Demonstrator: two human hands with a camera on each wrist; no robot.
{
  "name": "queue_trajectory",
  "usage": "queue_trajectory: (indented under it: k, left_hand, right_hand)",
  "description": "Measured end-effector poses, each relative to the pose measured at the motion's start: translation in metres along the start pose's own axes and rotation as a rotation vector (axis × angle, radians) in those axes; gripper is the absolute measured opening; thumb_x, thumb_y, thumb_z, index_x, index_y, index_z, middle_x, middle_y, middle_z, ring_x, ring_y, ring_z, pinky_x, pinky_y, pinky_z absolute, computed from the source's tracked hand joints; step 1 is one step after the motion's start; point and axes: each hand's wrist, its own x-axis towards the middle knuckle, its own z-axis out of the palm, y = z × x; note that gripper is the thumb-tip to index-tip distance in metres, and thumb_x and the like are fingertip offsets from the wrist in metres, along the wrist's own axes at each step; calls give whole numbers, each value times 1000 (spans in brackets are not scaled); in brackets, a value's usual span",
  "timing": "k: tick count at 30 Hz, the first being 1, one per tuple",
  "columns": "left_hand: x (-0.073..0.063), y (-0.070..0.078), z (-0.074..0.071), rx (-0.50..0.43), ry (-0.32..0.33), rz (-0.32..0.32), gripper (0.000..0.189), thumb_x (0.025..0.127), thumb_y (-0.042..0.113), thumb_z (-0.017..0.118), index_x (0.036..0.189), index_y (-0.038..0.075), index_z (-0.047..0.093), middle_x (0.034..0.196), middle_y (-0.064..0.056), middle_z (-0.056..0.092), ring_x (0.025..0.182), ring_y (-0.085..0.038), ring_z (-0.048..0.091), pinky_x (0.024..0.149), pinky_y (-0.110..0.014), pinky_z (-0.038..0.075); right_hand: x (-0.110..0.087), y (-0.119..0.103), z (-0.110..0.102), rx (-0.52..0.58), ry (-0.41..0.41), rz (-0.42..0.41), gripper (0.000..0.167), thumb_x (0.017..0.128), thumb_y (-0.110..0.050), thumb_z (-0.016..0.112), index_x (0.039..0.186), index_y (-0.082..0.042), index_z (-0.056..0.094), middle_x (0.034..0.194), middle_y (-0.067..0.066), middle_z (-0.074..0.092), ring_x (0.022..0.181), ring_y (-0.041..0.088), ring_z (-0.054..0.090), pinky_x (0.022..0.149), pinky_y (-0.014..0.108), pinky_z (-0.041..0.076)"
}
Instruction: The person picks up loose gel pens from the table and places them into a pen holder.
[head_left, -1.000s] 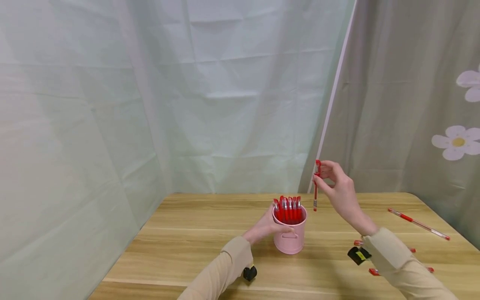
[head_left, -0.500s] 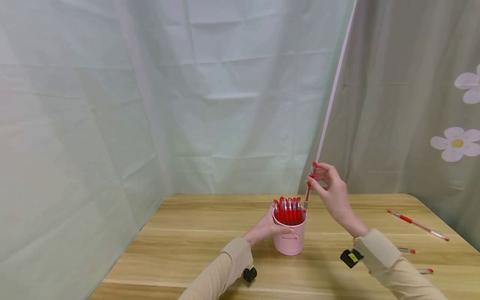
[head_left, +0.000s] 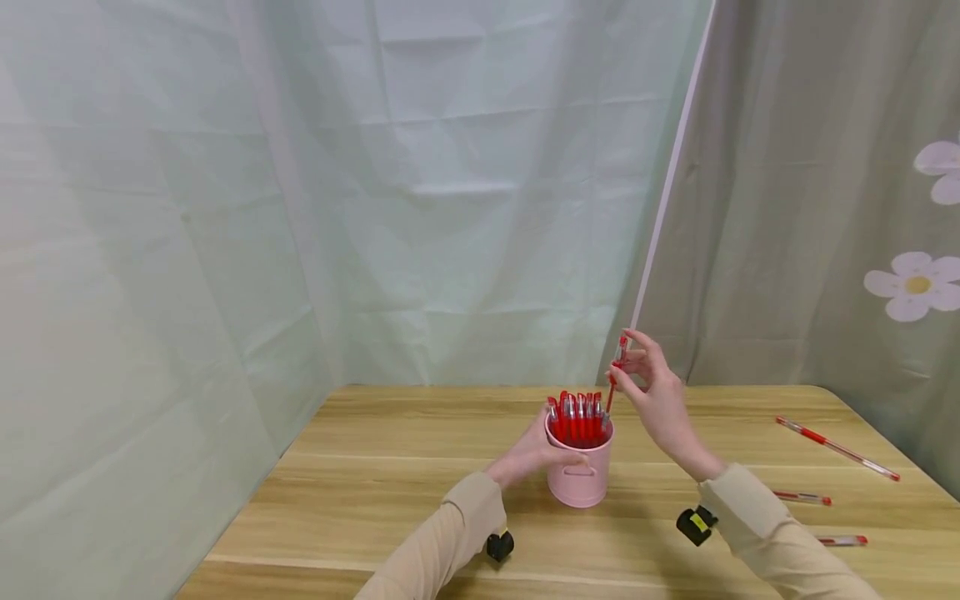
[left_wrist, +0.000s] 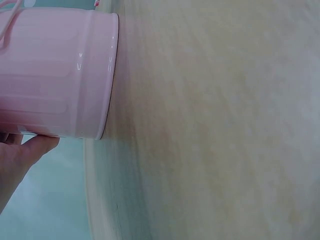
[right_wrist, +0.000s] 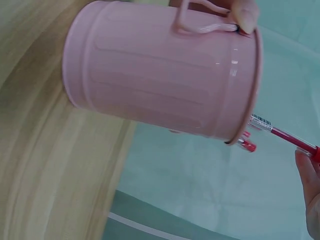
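A pink metal bucket (head_left: 577,487) stands upright on the table, holding several red capped pens (head_left: 576,421). My left hand (head_left: 534,454) grips it from the left, its thumb across the front near the small handle. Above the bucket's right side my right hand (head_left: 660,400) pinches a red pen (head_left: 617,367) near its capped top. That pen tilts slightly, its lower end just inside the rim. In the right wrist view the lower part of the held pen (right_wrist: 285,135) enters at the rim, and the left thumb (right_wrist: 245,17) presses beside the handle.
Three more red pens lie on the table at the right: one far pen (head_left: 836,447), a middle pen (head_left: 802,497) and a near pen (head_left: 843,541), the last two partly behind the right sleeve. Curtains (head_left: 480,208) hang behind the wooden table (head_left: 360,483).
My right hand has moved left with its pen, and the pen has tilted and come down so its tip is inside the bucket's rim. The left hand and bucket have stayed put.
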Motion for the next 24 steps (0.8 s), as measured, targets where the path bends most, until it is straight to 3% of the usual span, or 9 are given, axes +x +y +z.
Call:
queue_trajectory:
  k: [4,12,18,24]
  left_hand:
    - [2,1,0,19,16,1,80,70,15,78,133,14,27,123,4,45,108,-13,47,90,-32,37]
    - [1,2,2,17,17,6,81,71,12,78,134,13,26,123,3,45,108,-13,47,90,-31,37]
    - [0,3,1,-1,13,6,82,71,14,77,134,13,25,124,3,44,109,-14,46,90,-32,36]
    - [1,2,1,25,16,1,83,70,15,78,135,14,25,125,4,43,110,-14,45,91,-33,36]
  right_hand:
    - [-2,-13,4,-25,11,-67,53,76,17,61,125,5,43,86,18,56,75,33,60,64,18,48]
    - [-11,24,11,-48,-11,-36,51,76,10,66,122,-1,47,85,7,58,75,21,61,62,27,51]
    - [-13,30,13,-93,-46,-37,54,75,8,68,123,-4,46,83,7,58,76,21,59,59,34,52]
    - [-15,36,15,-123,-50,-58,53,73,8,70,120,-3,47,80,5,59,74,20,58,57,32,52]
